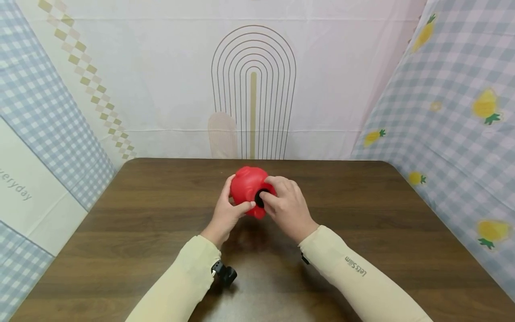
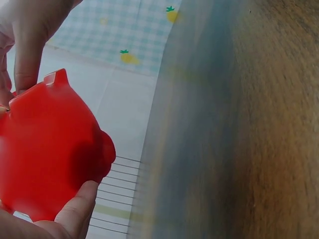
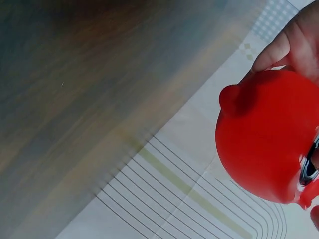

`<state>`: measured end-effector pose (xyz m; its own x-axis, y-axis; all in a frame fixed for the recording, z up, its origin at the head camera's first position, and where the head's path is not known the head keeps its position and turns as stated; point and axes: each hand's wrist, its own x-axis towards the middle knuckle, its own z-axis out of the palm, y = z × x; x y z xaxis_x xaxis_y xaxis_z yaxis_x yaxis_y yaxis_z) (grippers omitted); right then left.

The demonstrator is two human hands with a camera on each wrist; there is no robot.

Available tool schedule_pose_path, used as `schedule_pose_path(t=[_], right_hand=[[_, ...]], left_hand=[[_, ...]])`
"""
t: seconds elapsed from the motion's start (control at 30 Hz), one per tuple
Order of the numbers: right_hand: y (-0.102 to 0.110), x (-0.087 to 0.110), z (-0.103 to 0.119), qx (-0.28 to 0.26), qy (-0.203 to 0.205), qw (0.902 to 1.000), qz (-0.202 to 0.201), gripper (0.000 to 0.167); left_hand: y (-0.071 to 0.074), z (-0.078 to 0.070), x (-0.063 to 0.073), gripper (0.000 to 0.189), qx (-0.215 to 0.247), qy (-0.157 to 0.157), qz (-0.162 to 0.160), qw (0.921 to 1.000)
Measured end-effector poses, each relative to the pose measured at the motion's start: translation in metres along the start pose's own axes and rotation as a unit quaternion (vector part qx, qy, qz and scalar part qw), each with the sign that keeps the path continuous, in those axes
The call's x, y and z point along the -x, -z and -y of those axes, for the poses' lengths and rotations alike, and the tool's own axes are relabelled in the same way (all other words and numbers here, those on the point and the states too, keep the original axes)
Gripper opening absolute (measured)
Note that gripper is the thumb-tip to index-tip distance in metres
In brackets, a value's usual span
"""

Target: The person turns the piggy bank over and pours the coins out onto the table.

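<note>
From my feeds I judge the work as under way: the red object [image 1: 244,184], a rounded body with small bumps, is in both hands at the middle of the view, and it seems lifted above the tabletop [image 1: 161,228]. The left hand [image 1: 227,214] grips it from the left, thumb on the near side, fingers round the far side. The right hand [image 1: 289,205] has its fingers bent over the right side and its thumb on the black round part [image 1: 259,201], so I read it as pinching there. That black part sits in the body; I see no piece lying apart from it, so I would call the handling of it unfinished and the setting down left to do. Much escapes me: the thumb covers some of the black part, and I cannot tell if it is a plug or an opening. My left wrist view cuts off the object's left edge, the right wrist view clips the black part and most of the right hand, and the object's inside is hidden.
</note>
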<state>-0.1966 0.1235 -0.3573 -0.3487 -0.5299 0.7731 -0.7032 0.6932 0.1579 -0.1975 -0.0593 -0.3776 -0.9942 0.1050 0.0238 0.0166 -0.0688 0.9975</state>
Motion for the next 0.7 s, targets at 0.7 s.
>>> schedule_pose_path(t=[0.7], right_hand=[[0.0033, 0.0033, -0.0079, -0.010, 0.052, 0.9981, 0.032, 0.017]], left_hand=[[-0.0007, -0.0039, -0.0004, 0.077, -0.004, 0.042, 0.025, 0.9988]])
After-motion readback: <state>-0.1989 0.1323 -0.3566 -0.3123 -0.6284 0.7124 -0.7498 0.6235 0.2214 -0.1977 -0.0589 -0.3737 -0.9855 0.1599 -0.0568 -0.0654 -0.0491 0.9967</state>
